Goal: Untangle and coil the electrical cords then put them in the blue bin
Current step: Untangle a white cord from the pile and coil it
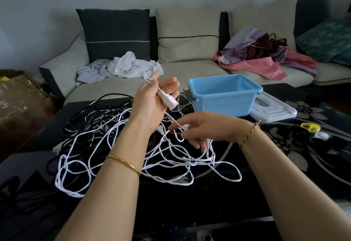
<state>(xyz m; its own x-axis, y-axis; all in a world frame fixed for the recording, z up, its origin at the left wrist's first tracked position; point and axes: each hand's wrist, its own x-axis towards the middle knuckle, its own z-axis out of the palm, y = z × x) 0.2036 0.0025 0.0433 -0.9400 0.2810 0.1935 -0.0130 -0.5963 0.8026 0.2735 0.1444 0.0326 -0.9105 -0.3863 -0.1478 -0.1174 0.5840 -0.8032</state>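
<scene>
A tangle of white cord (117, 157) lies spread over the black table (218, 199), mixed with black cords (89, 111) toward the far left. My left hand (152, 104) is raised palm up above the pile, holding the white cord's plug end (170, 102), with the cord looped over its forefinger. Lower and to the right, my right hand (197, 128) pinches a strand of the same white cord just above the tangle. The blue bin (224, 96) stands upright with nothing in it, beyond my right hand.
The bin's pale lid (273, 109) lies flat to its right. A yellow clip (310, 127) and a small white item (321, 136) sit at the table's right. Behind is a sofa with crumpled clothes (121, 66) and bags (266, 56). A cardboard box (17, 96) stands left.
</scene>
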